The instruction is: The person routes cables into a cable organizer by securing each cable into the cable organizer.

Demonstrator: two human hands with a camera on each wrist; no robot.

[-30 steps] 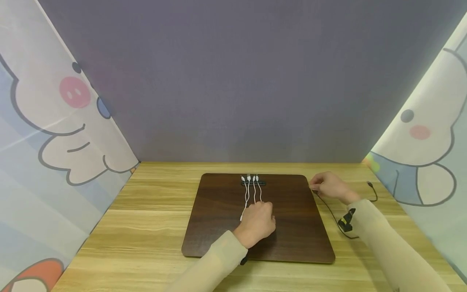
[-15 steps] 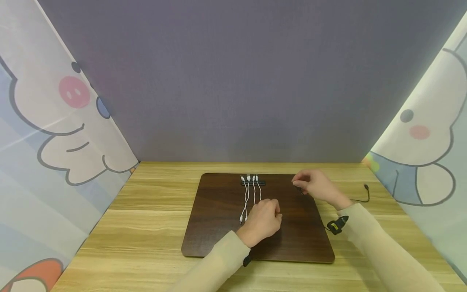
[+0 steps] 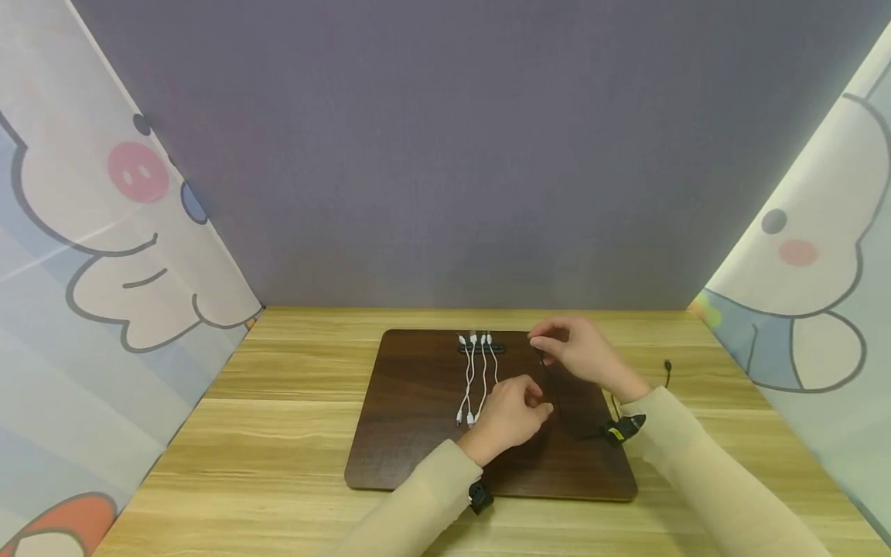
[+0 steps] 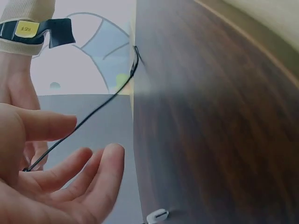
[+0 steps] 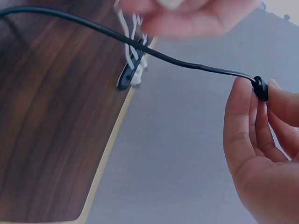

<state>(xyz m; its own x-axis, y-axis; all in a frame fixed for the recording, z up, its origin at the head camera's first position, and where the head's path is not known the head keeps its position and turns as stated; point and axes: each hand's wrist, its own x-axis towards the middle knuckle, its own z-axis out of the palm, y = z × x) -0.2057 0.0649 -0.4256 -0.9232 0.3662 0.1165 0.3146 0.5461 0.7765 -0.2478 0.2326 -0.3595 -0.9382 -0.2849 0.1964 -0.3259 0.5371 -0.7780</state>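
A black cable (image 5: 182, 64) runs above the dark wooden board (image 3: 404, 441). My right hand (image 3: 578, 352) pinches its black plug (image 5: 260, 88) between thumb and fingertips, over the board's back right part. The cable's other end (image 3: 667, 365) trails on the table at the right. Beside the cable, my left hand (image 3: 511, 406) hovers over the middle of the board, thumb and fingers apart and loosely bent; nothing is between them. White cables (image 3: 484, 375) lie side by side on the board, their upper ends seated in a black cable holder (image 5: 125, 77) near the back edge.
The board lies on a light wooden table (image 3: 278, 433). A grey panel (image 3: 445, 193) rises behind the table, with cartoon-printed sheets (image 3: 800, 255) at both sides. Lower white plugs (image 3: 459, 418) rest left of my left hand.
My right hand has moved left from the board's right edge, bringing the black cable over the board. My left hand has shifted slightly right and its fingers have spread, uncovering more white cable ends.
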